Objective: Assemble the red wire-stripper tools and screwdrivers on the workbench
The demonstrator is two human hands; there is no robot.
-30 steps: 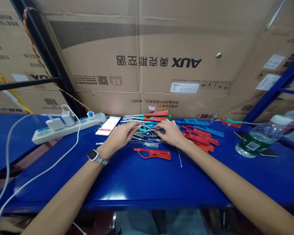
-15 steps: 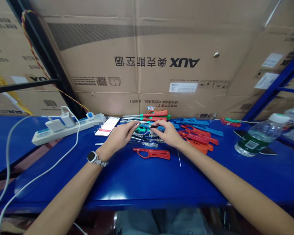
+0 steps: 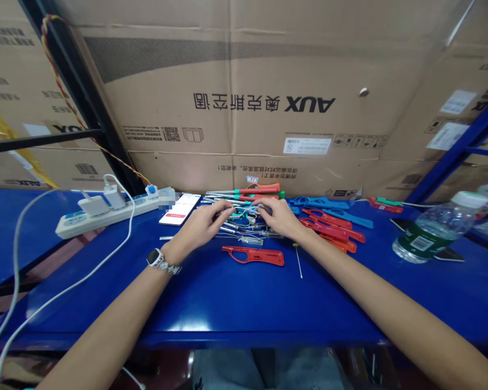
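Note:
My left hand [image 3: 205, 221], with a watch on its wrist, is closed in a pinch over the pile of parts; what its fingertips hold is too small to make out. My right hand [image 3: 280, 218] pinches a small black part [image 3: 264, 208], and thin white wires [image 3: 250, 211] show between the two hands. Below them lie metal rods and a clear lighter tank [image 3: 251, 241]. Nearer to me is a red lighter casing half [image 3: 264, 256], flat on the blue table. Behind the hands are red-handled long lighters [image 3: 264, 188].
Left stand a phone [image 3: 179, 209] and a white power strip [image 3: 106, 219] with chargers and cables. Right are red casings [image 3: 329, 229], blue casings [image 3: 321, 202] and a water bottle [image 3: 435, 230]. A thin rod [image 3: 299, 262] lies below my right wrist. Cardboard boxes [image 3: 264, 65] close off the back.
My hands have moved slightly apart, and more of the wires and parts between them shows. The whole view has shifted a little to the right.

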